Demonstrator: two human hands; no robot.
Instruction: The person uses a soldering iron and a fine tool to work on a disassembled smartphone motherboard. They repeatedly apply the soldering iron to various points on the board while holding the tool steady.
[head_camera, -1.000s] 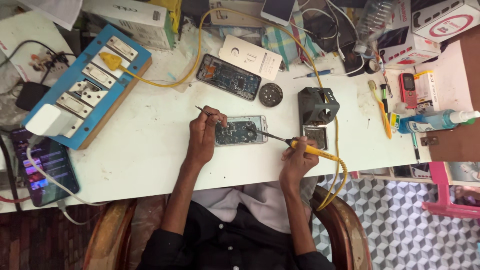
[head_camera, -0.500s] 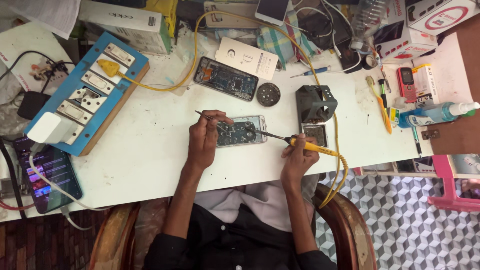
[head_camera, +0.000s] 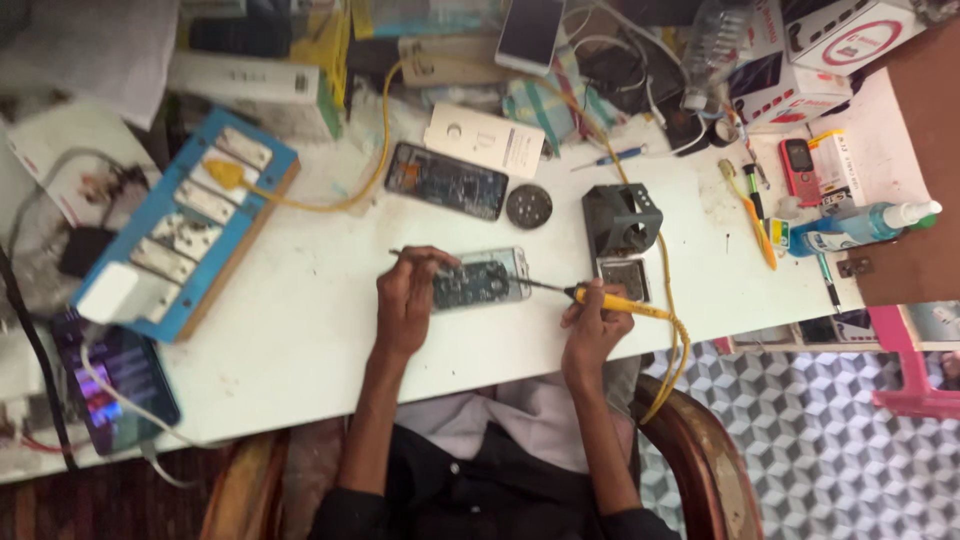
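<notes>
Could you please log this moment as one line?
left hand: tweezers on opened phone | right hand: soldering iron, tip at phone

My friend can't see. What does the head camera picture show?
A person's right hand holds a yellow-handled soldering iron to an opened phone on a white table. The left hand steadies the phone with a thin tool. A blue socket board lies left.

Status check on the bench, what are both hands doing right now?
Left hand holds thin tool over opened phone. Right hand grips yellow soldering iron, tip at phone's edge. Nothing between them.
</notes>
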